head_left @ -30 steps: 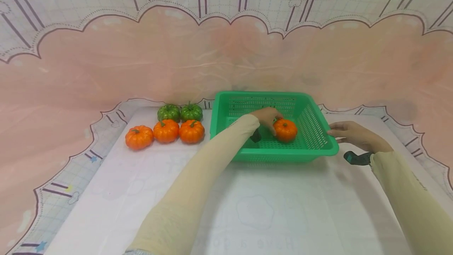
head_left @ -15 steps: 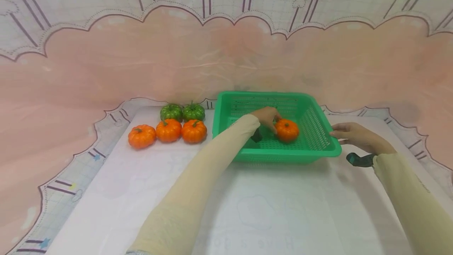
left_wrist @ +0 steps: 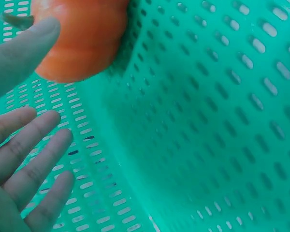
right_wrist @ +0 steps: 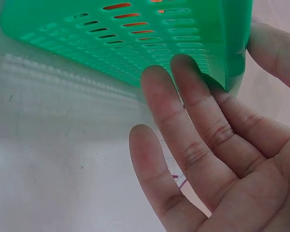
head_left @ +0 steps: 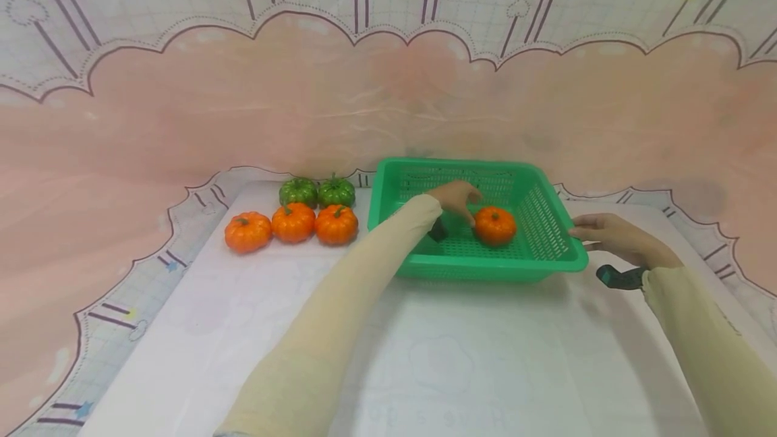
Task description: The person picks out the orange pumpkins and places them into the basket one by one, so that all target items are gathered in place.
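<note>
A round, ribbed orange pumpkin (head_left: pixel 495 226), stem up, lies in the right half of a rectangular green perforated plastic basket (head_left: pixel 485 266), just right of the nearer left hand (head_left: pixel 455 197), whose fingers are apart and clamp nothing; thumb contact is unclear. The right hand (head_left: pixel 628 239) touches the basket's right edge with loosely straight fingers.

Pink/wht star-print backdrop (head_left: pixel 388 100) bhd wht-topped tbl (head_left: pixel 425 356).

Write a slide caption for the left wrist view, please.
Left hand beside a round, ribbed orange pumpkin inside a perforated green plastic basket.
</note>
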`<control>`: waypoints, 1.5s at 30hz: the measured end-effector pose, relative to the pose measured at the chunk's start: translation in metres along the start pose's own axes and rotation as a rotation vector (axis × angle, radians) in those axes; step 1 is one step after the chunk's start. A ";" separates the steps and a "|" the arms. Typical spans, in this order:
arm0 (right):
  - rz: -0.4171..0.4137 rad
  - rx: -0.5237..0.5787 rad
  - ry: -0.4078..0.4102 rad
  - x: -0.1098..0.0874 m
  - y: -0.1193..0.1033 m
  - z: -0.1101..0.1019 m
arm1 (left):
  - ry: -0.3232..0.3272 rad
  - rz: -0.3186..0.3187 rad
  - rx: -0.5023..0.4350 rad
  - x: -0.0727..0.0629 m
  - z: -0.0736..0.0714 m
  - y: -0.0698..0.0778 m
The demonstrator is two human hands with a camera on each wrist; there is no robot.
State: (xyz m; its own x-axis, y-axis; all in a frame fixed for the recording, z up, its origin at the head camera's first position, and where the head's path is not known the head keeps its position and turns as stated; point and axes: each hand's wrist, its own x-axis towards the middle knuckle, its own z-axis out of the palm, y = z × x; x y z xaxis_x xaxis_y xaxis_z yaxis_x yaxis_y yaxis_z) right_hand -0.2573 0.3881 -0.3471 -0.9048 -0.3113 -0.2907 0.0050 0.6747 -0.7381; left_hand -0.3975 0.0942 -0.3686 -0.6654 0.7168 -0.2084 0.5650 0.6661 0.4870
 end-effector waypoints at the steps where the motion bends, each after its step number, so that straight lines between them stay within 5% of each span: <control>1: 0.001 0.000 -0.002 0.000 0.000 0.000 | 0.001 0.002 0.002 -0.002 -0.002 0.000; 28: -0.002 0.024 0.015 -0.012 0.012 0.006 | 0.037 0.074 0.002 -0.050 -0.046 0.018; 38: -0.076 0.142 0.004 -0.013 0.015 0.017 | 0.051 0.112 -0.079 -0.071 -0.058 0.013; 45: -0.115 0.184 -0.009 -0.011 0.014 0.020 | 0.092 0.170 -0.055 -0.088 -0.067 0.007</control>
State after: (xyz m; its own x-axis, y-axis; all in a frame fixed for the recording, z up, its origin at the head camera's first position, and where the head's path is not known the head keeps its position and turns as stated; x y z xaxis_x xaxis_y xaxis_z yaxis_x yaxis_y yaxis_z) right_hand -0.2388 0.3882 -0.3663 -0.9001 -0.3856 -0.2026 -0.0199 0.5009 -0.8653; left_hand -0.3678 0.0218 -0.2902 -0.6062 0.7942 -0.0417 0.6471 0.5230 0.5548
